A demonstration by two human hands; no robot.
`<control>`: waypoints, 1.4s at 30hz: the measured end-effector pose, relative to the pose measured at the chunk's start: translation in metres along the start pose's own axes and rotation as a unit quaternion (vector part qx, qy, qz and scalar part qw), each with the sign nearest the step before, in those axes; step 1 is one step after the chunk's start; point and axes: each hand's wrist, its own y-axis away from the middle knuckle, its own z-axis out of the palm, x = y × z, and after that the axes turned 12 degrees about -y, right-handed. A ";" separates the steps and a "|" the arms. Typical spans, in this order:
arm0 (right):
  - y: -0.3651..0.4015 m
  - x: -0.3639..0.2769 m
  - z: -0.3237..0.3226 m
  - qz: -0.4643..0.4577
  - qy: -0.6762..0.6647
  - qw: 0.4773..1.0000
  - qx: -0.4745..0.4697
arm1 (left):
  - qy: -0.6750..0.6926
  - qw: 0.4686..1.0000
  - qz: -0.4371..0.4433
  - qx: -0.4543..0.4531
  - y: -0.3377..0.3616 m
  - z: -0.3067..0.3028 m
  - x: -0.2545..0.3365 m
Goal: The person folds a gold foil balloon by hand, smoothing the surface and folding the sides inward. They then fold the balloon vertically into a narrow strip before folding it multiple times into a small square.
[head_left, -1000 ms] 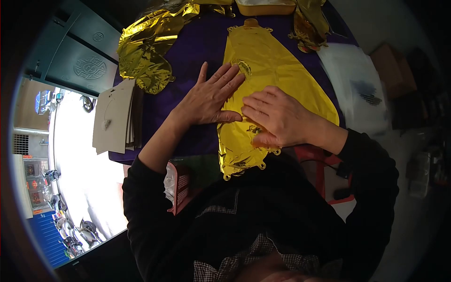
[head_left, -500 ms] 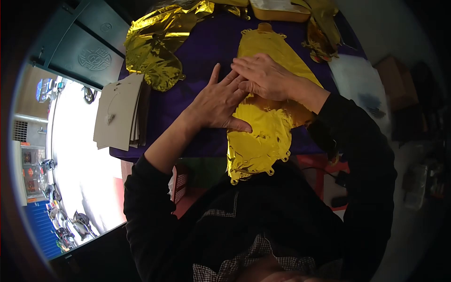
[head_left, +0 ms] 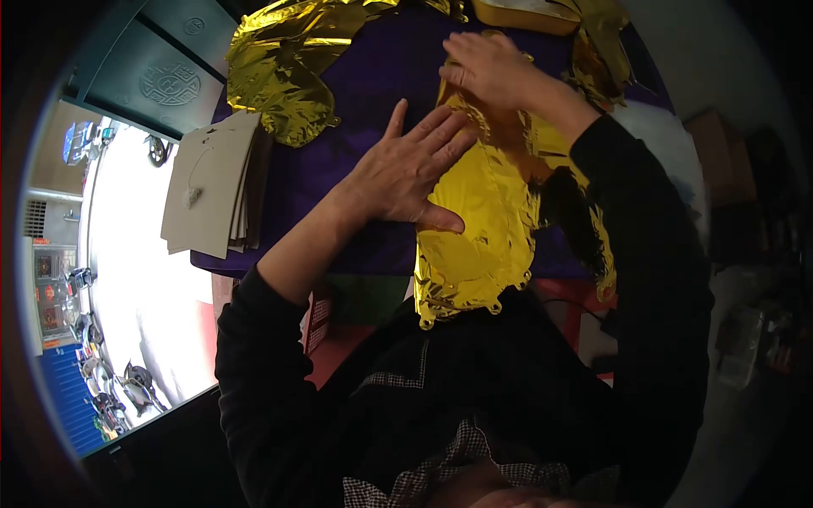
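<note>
A gold foil balloon (head_left: 478,241), uninflated and creased, lies lengthwise before me, its near end with small ring tabs hanging over the table edge. My left hand (head_left: 411,173) rests on its left side with fingers spread and thumb stretched out across the foil. Farther up, my right hand (head_left: 491,72) lies palm down over the far end, fingers extended and covering most of that end. Under my right forearm the right side of the foil is partly hidden.
A purple cloth (head_left: 373,85) covers the table. Crumpled gold foil (head_left: 284,76) lies at the far left, more foil (head_left: 601,51) at the far right. A stack of grey cards (head_left: 207,186) stands at the left edge, a yellow-rimmed tray (head_left: 525,17) at the back.
My right hand has moved away from beside my left hand, up to the far end of the foil. The left hand stays nearly in place, still spread.
</note>
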 end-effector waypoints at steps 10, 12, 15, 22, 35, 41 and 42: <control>0.209 -0.011 -0.081 0.214 -0.184 0.958 0.048 | -0.010 1.000 0.010 0.007 0.001 0.001 -0.001; 0.244 -0.014 -0.073 0.264 -0.136 0.954 0.035 | -0.015 1.000 0.011 0.003 0.002 0.003 -0.001; 0.269 -0.027 -0.064 0.329 -0.129 0.935 0.023 | -0.012 1.000 0.007 -0.007 0.001 0.000 -0.001; 0.256 -0.026 -0.046 0.410 -0.067 0.909 0.028 | 0.001 1.000 -0.005 -0.010 0.002 0.002 0.000; 0.243 -0.013 -0.069 0.390 -0.497 0.769 0.098 | 0.005 1.000 -0.018 0.024 0.004 0.006 0.002; 0.225 -0.018 -0.082 0.292 -0.725 0.614 0.107 | 0.008 0.999 -0.020 0.029 0.003 0.009 0.002; 0.220 -0.019 -0.080 0.273 -0.742 0.604 0.099 | 0.008 0.999 -0.019 0.032 0.003 0.008 0.003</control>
